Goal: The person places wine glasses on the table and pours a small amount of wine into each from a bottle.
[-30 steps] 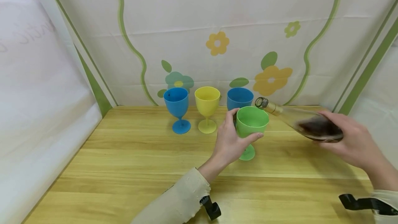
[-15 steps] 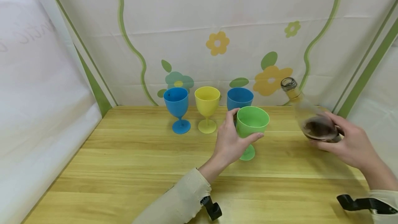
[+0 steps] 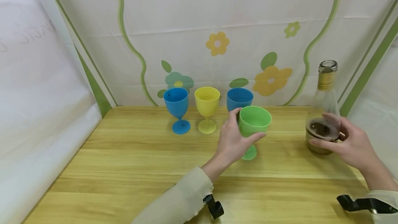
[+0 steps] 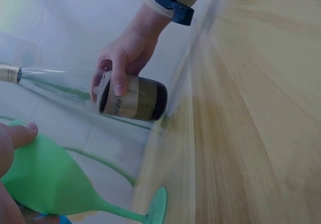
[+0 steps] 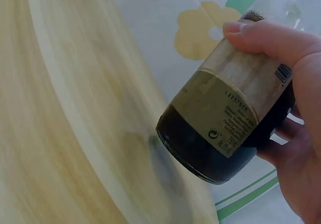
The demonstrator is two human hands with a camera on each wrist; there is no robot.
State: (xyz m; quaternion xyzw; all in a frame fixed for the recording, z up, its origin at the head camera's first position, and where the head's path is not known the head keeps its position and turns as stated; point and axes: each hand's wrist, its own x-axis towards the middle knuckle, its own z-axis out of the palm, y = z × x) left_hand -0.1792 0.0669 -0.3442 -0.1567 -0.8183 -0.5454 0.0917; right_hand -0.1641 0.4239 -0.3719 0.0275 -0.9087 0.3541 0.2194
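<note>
My left hand [image 3: 234, 139] grips the bowl of a green goblet [image 3: 255, 122], thumb along its near side and fingers behind it. The goblet's foot is at the wooden table, and part of its stem is hidden by the hand. At the right, my right hand [image 3: 351, 144] holds a clear glass wine bottle [image 3: 324, 94] round its lower body. The bottle stands upright, with dark liquid in its lower part. In the right wrist view, the bottle's base [image 5: 205, 151] is close over the tabletop, its paper label partly covered by the thumb.
Behind the green goblet is a blue goblet [image 3: 239, 96], partly covered. Left of it, in a row, stand a yellow goblet [image 3: 207, 104] and another blue goblet [image 3: 176, 104]. A flower-patterned cloth [image 3: 174, 16] hangs behind the wooden table [image 3: 124, 168].
The right hand has swung the bottle from a tilt toward the green goblet back to upright, its neck moving up and right. The left hand with the goblet has shifted slightly right.
</note>
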